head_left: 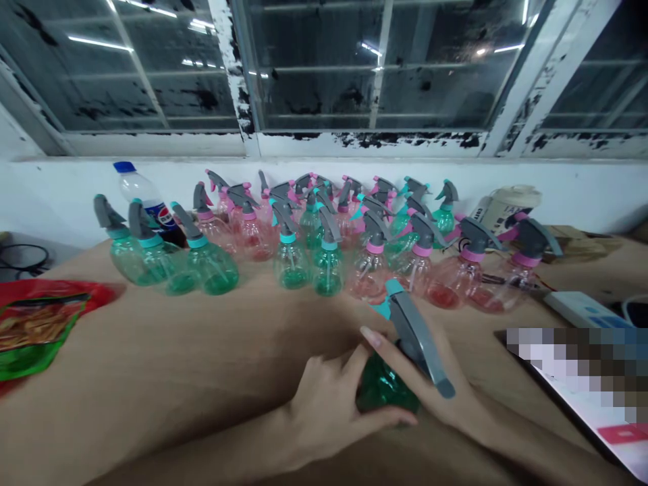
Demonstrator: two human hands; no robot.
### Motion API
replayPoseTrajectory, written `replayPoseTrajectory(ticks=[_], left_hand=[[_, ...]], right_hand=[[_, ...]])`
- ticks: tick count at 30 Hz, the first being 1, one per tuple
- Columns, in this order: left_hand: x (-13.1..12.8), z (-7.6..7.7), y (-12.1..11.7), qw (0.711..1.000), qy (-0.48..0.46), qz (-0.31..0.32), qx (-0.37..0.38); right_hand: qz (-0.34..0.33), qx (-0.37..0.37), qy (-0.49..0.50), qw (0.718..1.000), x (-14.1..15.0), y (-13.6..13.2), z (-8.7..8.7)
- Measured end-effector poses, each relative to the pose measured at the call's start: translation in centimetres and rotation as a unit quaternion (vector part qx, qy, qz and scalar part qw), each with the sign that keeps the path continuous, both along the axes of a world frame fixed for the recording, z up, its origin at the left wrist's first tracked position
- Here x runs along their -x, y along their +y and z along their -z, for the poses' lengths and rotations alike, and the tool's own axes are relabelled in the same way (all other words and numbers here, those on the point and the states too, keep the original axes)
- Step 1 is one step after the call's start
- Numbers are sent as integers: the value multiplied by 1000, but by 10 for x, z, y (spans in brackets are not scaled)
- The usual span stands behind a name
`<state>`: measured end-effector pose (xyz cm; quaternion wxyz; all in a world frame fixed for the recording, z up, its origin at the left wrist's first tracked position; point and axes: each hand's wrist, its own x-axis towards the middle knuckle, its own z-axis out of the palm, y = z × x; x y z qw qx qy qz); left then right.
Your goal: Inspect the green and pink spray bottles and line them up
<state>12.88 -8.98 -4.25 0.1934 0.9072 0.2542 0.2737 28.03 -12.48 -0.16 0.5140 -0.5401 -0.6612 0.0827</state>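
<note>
A green spray bottle (385, 386) with a grey and teal spray head (412, 334) is held close to me, tilted. My left hand (329, 398) wraps round its green body, with the thumb along the near side. Against the neck, just under the spray head, lies my right hand (430, 385), its index finger stretched across the front; its other fingers are hidden behind the bottle. Beyond my hands stand several green spray bottles (329, 266) and several pink spray bottles (448, 280), all with grey spray heads.
At the back left stands a cola bottle (144, 196) with a blue cap. A red and green snack packet (45, 324) lies at the left. To the right are a tablet-like screen (582, 398), a white box (582, 307) and a paper cup (511, 202). Windows rise behind the wooden table (202, 358).
</note>
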Motion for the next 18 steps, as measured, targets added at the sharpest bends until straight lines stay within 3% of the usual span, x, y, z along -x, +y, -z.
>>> replayPoseTrajectory(ticks=[2,4,7,12,18], left_hand=[[7,10,2,997,-59,38,32],[17,18,7,994,-93,54,19],[30,23,22,996,-80,12,-27],[36,21,48,998,8,-49,-34],[32,31,50,981,156,-30,-111]], right_hand=[[2,-2,-4,1000,-4,6,1],[-17,2,-5,1000,-10,13,3],[-45,2,-12,999,-20,21,5],[-63,-11,-27,998,-31,29,6],[-69,22,-47,996,-35,30,1]])
